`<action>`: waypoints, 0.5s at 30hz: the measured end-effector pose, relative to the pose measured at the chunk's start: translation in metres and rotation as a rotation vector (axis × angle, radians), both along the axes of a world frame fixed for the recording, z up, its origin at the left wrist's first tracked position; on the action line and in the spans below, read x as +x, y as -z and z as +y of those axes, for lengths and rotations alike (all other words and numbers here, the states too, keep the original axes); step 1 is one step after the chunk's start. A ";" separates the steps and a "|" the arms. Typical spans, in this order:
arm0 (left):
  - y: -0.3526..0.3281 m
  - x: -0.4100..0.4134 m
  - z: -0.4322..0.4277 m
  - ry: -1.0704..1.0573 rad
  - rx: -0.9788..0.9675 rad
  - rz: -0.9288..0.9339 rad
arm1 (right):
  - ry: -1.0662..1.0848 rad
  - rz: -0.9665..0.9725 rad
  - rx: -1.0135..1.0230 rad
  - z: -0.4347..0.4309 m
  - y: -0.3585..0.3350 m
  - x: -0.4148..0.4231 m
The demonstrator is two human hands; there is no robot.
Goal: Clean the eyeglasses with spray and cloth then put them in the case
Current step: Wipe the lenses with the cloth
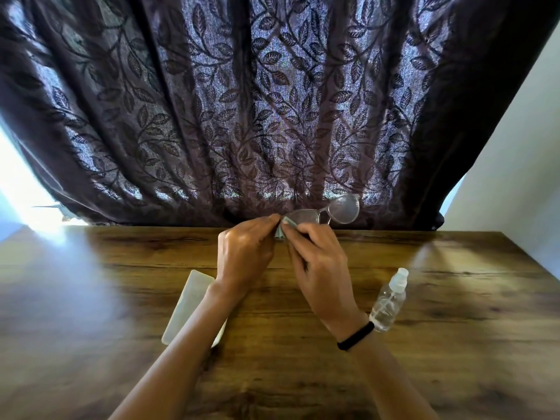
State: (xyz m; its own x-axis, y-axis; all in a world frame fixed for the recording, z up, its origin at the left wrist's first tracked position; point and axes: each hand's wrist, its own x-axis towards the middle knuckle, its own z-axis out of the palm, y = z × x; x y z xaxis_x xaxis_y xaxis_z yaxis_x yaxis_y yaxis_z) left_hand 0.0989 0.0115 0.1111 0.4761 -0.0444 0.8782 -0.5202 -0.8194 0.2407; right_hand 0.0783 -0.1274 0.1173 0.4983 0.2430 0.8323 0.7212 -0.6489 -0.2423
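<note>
Wiping step, by the looks of it. The glasses [342,211] are held up over the far edge of the table [121,268], with one lens left free and the other pinched in the cloth [282,229] where both hands meet. The left hand [245,253] seems clamped on the frame end, and the right hand [318,268] on the cloth. The bottle [389,301] is parked on the table's right side, the case [186,304] on its left. Next, probably, the free lens gets rubbed, so the grip must be shifted gently.
</note>
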 end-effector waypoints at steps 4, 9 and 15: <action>-0.004 -0.003 0.001 -0.004 -0.016 0.016 | -0.003 0.007 -0.011 0.006 -0.007 0.001; -0.004 -0.003 0.003 -0.003 -0.017 -0.032 | 0.035 0.022 0.052 -0.002 -0.015 0.008; 0.001 0.003 0.005 -0.034 -0.051 -0.089 | 0.099 0.029 0.116 -0.020 -0.016 0.017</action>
State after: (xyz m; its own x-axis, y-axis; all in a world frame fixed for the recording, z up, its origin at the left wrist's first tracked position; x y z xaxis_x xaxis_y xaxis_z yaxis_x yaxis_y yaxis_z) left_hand 0.1015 0.0162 0.1099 0.3968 0.0160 0.9178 -0.5138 -0.8247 0.2365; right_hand 0.0953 -0.1472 0.1332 0.5390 0.0945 0.8370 0.6466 -0.6832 -0.3393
